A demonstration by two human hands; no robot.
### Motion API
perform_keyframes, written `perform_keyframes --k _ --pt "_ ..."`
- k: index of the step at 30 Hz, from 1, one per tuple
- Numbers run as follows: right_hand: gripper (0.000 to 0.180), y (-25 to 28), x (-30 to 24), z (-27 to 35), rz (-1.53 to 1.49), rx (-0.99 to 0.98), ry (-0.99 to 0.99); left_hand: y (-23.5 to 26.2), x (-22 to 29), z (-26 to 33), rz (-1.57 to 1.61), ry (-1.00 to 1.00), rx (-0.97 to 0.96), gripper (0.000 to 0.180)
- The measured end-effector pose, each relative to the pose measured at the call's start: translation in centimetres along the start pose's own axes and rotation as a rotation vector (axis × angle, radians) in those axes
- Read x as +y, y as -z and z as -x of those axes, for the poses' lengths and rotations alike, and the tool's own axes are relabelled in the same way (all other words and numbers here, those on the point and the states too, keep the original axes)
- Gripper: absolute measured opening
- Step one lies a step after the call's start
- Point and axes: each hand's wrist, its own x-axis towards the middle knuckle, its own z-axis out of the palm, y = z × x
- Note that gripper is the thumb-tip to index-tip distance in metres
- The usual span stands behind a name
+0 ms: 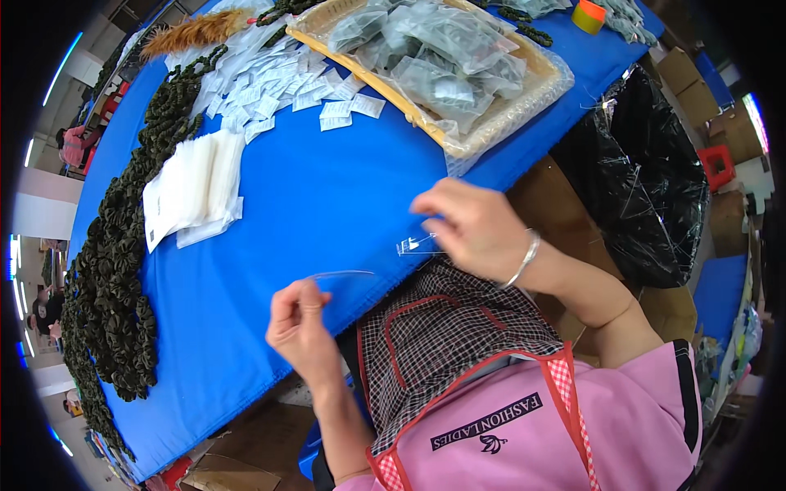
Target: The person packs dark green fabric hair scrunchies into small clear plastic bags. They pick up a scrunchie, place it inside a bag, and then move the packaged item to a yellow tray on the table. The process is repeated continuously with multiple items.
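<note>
Nearest the camera, a checked apron (442, 344) lies over a pink garment at the lower edge. Just above it the two hands hold a clear plastic bag (372, 266) stretched between them over the near edge of the blue worktop (327, 188). The left hand (301, 327) has its fingers pinched shut on the bag's left end. The right hand (475, 229), a silver bangle (524, 258) on its wrist, is curled with fingertips closed on the bag's right end. The bag is so transparent that its outline shows only as thin glints.

Farther out on the worktop, to the left, lies a stack of white sheets (192, 192). Beside it a long heap of dark green cord pieces (115, 270) runs along the left edge. Beyond that, small white packets (278, 82) are scattered. At the far side sits a woven tray (491, 123) filled with clear bags holding dark items. Right of the worktop hangs a black plastic sack (639, 180).
</note>
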Motion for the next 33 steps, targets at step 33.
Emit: perform_keyframes --k 33 --pt "0.055 29.3 18.4 11.5 0.133 0.095 -0.952 -5.3 1.0 1.4 0.128 0.198 -0.636 0.038"
